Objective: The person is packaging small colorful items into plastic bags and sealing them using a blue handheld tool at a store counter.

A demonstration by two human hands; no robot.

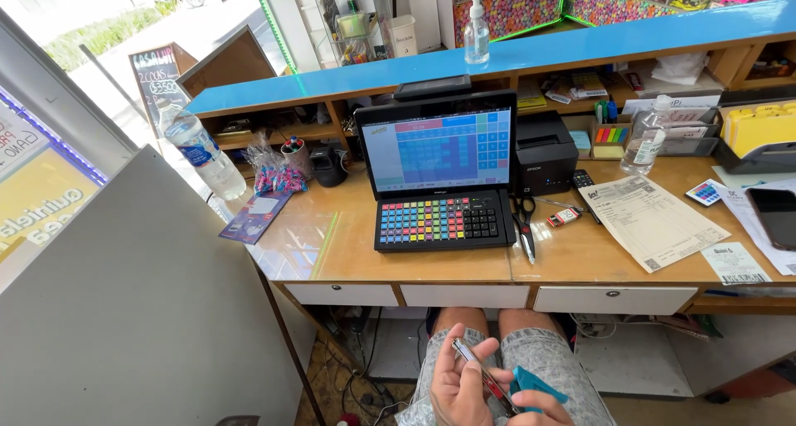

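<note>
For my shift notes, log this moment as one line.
left hand: holds phone edge-on | right hand: holds teal cloth at phone | over lap, below desk | terminal untouched

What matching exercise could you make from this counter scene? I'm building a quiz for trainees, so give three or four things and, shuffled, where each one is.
Things:
1. clear plastic pump bottle
2. black-handled scissors
3. large clear plastic water bottle with blue label
4. slim phone held edge-on

Places:
A. between the person's hands, over the lap
B. on the blue upper ledge
C. at the desk's left end
D. flat on the desk, right of the coloured keyboard

Pairs: 1-B, 2-D, 3-C, 4-A
</note>
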